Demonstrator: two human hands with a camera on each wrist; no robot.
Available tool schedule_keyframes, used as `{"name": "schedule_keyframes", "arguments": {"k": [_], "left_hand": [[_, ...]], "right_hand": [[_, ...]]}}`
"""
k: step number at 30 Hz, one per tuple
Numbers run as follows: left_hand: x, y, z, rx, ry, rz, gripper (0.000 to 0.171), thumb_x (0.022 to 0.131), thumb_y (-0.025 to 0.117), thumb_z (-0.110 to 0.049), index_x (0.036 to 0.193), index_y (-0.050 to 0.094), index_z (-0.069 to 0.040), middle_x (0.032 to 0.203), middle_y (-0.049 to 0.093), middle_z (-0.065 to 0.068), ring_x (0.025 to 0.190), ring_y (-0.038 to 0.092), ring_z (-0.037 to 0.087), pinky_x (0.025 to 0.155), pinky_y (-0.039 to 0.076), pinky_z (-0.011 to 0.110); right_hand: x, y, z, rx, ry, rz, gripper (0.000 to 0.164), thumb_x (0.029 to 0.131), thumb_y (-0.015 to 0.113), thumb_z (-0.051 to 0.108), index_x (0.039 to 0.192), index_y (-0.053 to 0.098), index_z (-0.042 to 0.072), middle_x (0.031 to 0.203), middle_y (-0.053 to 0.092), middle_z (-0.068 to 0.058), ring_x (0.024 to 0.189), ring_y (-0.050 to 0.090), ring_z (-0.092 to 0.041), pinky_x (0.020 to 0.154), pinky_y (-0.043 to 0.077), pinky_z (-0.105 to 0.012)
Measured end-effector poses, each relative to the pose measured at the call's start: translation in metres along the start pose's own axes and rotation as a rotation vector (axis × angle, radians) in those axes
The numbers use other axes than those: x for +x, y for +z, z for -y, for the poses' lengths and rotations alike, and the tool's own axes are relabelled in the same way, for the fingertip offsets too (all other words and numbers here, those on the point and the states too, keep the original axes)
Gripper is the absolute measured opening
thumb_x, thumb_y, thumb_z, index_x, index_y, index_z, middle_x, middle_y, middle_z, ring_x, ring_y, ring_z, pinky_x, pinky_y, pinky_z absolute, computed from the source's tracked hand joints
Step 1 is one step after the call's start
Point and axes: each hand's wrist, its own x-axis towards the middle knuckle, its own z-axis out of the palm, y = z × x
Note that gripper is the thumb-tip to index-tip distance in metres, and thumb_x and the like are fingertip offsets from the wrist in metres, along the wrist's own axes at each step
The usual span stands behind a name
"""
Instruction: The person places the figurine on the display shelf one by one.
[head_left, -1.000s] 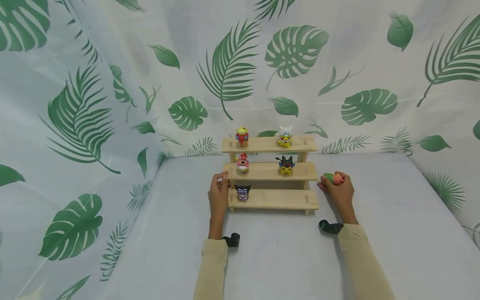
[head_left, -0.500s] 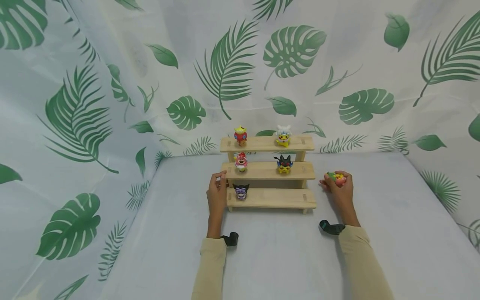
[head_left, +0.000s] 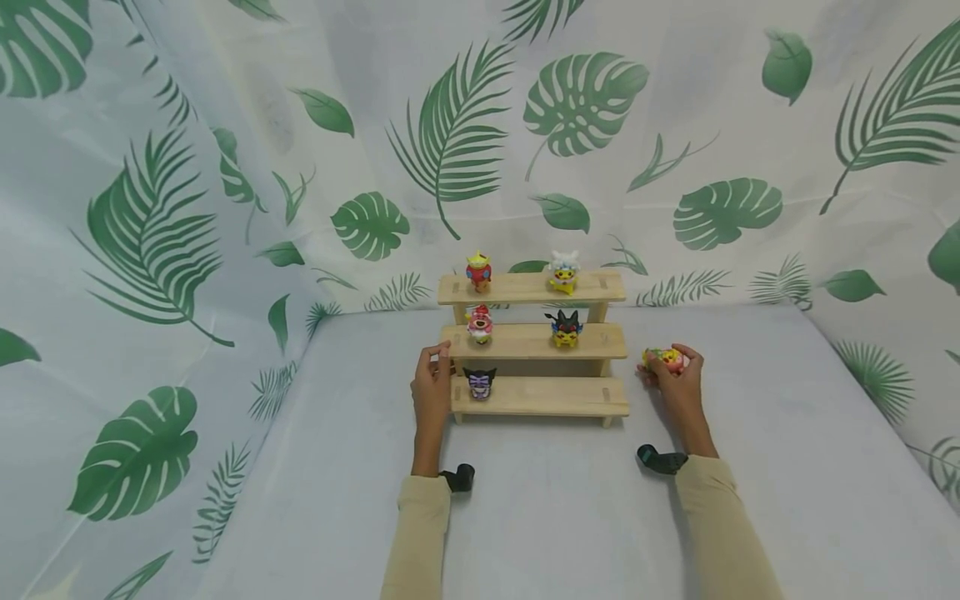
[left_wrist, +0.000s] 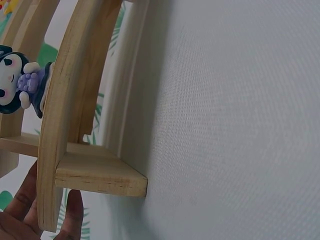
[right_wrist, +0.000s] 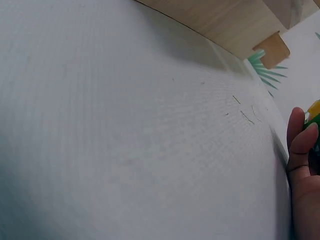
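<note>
A three-tier wooden display stand (head_left: 551, 398) stands on the table in the head view. My left hand (head_left: 431, 387) grips its left end; the left wrist view shows fingers and thumb on either side of the board. To the right of the stand, my right hand (head_left: 681, 390) pinches a small toy figurine (head_left: 670, 357) in pink, yellow and green. Only a sliver of that figurine shows in the right wrist view, the rest being out of frame. On the bottom tier's left sits a figurine with black ears and a purple bow (head_left: 480, 384), seen sideways in the left wrist view.
The middle tier bears a pink figurine with a red top (head_left: 481, 326) and a yellow one with a black hood (head_left: 566, 330). Up top are a red-and-yellow figurine (head_left: 478, 273) and a white-hooded yellow one (head_left: 564, 273). A leaf-print curtain (head_left: 465, 100) hangs behind the white-covered table (head_left: 555, 517).
The right hand has turned the figurine between its fingers, bringing more of its yellow part into view. The left hand stays at the stand's end. The whole scene shifts slightly left.
</note>
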Motion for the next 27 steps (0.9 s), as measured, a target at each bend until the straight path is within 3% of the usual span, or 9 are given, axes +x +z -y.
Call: {"name": "schedule_keyframes", "arguments": {"k": [5, 10, 16, 20, 27], "left_hand": [[0.0, 0.0, 0.0, 0.01, 0.002, -0.001, 0.028, 0.103, 0.048, -0.036, 0.118, 0.062, -0.016, 0.13, 0.066, -0.004, 0.101, 0.07, 0.021, 0.082, 0.058, 0.038], [0.0, 0.0, 0.0, -0.001, 0.01, 0.001, 0.029, 0.103, 0.048, -0.035, 0.118, 0.062, -0.015, 0.13, 0.065, -0.003, 0.101, 0.07, 0.021, 0.082, 0.058, 0.037], [0.0, 0.0, 0.0, 0.0, 0.012, 0.0, 0.03, 0.103, 0.048, -0.036, 0.118, 0.062, -0.015, 0.13, 0.066, -0.003, 0.101, 0.07, 0.021, 0.081, 0.059, 0.037], [0.002, 0.0, 0.001, 0.005, 0.01, -0.003, 0.03, 0.103, 0.047, -0.038, 0.118, 0.062, -0.016, 0.129, 0.066, -0.004, 0.099, 0.071, 0.021, 0.081, 0.059, 0.036], [0.001, -0.001, 0.0, 0.008, 0.011, -0.005, 0.029, 0.103, 0.048, -0.037, 0.118, 0.063, -0.017, 0.128, 0.067, -0.003, 0.098, 0.071, 0.021, 0.08, 0.058, 0.038]], "right_hand": [[-0.004, 0.001, 0.004, 0.042, 0.065, -0.026, 0.076, 0.095, 0.061, 0.032, 0.142, 0.004, 0.014, 0.111, 0.044, -0.003, 0.071, 0.059, 0.006, 0.066, 0.05, -0.007], [-0.005, 0.002, 0.004, 0.102, 0.065, -0.051, 0.071, 0.095, 0.06, 0.03, 0.14, 0.007, 0.015, 0.113, 0.037, 0.0, 0.071, 0.055, 0.003, 0.063, 0.049, -0.009], [-0.012, -0.004, 0.001, 0.269, 0.05, 0.07, 0.056, 0.101, 0.053, 0.028, 0.14, 0.014, 0.026, 0.114, 0.038, 0.007, 0.085, 0.054, -0.004, 0.066, 0.05, -0.014], [-0.015, -0.007, -0.002, 0.386, 0.012, 0.141, 0.057, 0.1, 0.056, 0.026, 0.141, 0.017, 0.027, 0.115, 0.04, 0.005, 0.084, 0.053, -0.006, 0.068, 0.05, -0.016], [-0.023, -0.008, -0.003, 0.364, 0.027, 0.154, 0.06, 0.098, 0.059, 0.033, 0.144, 0.021, 0.029, 0.112, 0.048, 0.008, 0.08, 0.054, -0.004, 0.067, 0.049, -0.016]]}}
